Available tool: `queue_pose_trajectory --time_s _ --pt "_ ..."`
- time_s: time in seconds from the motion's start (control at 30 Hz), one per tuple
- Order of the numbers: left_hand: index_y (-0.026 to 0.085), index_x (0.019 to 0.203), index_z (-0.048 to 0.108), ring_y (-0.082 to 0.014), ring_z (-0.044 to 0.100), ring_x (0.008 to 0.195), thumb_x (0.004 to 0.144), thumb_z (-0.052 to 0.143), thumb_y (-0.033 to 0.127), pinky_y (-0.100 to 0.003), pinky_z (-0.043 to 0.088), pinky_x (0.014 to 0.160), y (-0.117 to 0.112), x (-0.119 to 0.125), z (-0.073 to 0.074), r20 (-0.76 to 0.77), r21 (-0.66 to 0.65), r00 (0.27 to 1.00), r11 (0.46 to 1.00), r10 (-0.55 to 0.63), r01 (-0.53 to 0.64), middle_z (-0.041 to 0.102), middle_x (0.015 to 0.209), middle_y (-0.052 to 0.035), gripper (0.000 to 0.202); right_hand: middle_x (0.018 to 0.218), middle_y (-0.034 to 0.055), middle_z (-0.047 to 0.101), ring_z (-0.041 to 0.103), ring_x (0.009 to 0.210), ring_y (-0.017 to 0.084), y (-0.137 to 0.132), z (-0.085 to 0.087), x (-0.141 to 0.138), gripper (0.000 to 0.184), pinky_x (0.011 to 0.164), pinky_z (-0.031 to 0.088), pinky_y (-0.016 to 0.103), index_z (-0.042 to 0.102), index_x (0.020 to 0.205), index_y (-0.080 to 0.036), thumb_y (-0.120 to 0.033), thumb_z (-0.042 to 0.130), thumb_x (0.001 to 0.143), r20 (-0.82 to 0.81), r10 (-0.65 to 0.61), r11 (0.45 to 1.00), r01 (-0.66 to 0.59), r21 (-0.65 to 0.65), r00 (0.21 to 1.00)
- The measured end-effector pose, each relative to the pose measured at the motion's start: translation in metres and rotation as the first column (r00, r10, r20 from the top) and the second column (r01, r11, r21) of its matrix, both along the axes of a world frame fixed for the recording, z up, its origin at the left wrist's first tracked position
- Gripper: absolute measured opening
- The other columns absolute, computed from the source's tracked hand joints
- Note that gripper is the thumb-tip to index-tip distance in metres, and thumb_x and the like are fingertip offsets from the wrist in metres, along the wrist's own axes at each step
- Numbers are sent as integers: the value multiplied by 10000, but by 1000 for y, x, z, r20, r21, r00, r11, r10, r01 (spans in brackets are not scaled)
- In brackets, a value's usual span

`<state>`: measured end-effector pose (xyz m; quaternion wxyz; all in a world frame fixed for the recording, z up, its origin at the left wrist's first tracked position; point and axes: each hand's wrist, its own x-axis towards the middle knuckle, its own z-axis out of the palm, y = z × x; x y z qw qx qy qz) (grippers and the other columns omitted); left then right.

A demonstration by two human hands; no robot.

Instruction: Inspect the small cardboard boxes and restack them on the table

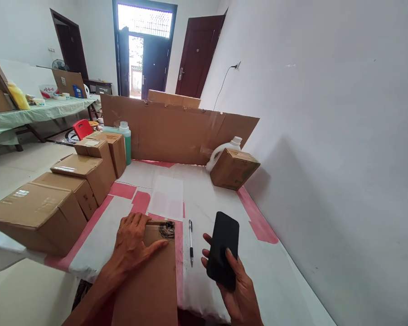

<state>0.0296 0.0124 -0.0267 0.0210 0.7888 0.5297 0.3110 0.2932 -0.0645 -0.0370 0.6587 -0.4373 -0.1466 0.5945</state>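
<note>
Prob. a home: dbl doors (154, 63), elec. fan (59, 65), red chair (82, 129).

Txt log | nothing I can read for sure | pkg (44, 87) on far L tbl (64, 107): red chars (49, 90), too sm. for me | box (229, 171) nr wall (326, 136): faint print, illeg. | carton (104, 156), L row: wht label (92, 143), can't make out
</note>
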Motion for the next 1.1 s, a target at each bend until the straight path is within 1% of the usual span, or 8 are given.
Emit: queue_pose_trajectory --time_s 0.1,0.2,0.33,0.47,0.7,0.8,0.9,1.1 --pt "196 978 611 -304 612 916 822 702 673 -457 461 829 -3 1 4 -9 21 1000 1000 -8 8 673 960 -81 510 1019 131 805 752 781 236 -7 29 -25 520 699 616 362 775 1047 -128 -555 848 761 -214 254 967 -245 69 943" --pt "202 1010 605 -310 604 936 788 767 586 -453 455 838 -12 1 10 -4 36 999 998 -51 51 675 982 -83 473 1016 148 797 746 837 245 -14 44 -55 639 728 601 363 783 1067 -100 -682 737 808 -388 498 865 -474 163 776" --pt "206 1081 589 -304 592 981 780 747 365 -446 442 874 -22 -1 15 21 46 994 993 -106 105 678 1051 -81 375 1067 138 785 742 873 244 -23 47 -84 581 766 589 375 758 1152 -120 -628 640 896 -465 612 786 -555 272 640" --pt "200 1039 588 -297 591 936 743 692 274 -438 436 856 -22 -4 15 45 91 996 993 -82 78 676 990 -74 323 1128 176 762 740 912 284 -26 43 -96 560 763 581 411 741 1167 -120 -587 507 967 -439 630 774 -560 294 641" --pt "218 1024 596 -291 595 890 741 593 199 -414 427 798 -17 -4 16 64 116 994 990 -90 83 674 944 -69 284 1223 198 739 728 1007 269 -19 43 -105 580 768 586 371 724 1222 -74 -538 494 964 -476 581 810 -529 254 661" --pt "216 1020 597 -291 595 894 751 598 218 -414 422 803 -17 -4 16 82 94 991 991 -103 96 673 938 -69 269 1145 177 770 734 983 290 -20 42 -105 502 789 586 419 749 1174 -105 -499 545 939 -466 545 836 -493 241 697" --pt "213 1028 597 -287 593 900 795 609 276 -418 419 820 -16 -5 14 101 60 989 993 -108 102 677 947 -66 242 1092 169 779 728 996 312 -22 37 -104 475 822 580 464 761 1138 -120 -499 575 918 -466 556 829 -501 249 688" --pt "211 1079 599 -300 597 964 830 626 371 -431 421 860 -14 -7 10 64 21 993 995 -102 101 685 1009 -76 297 1155 164 764 724 969 287 -25 31 -103 514 798 585 429 736 1196 -126 -530 578 920 -470 512 858 -454 241 719"
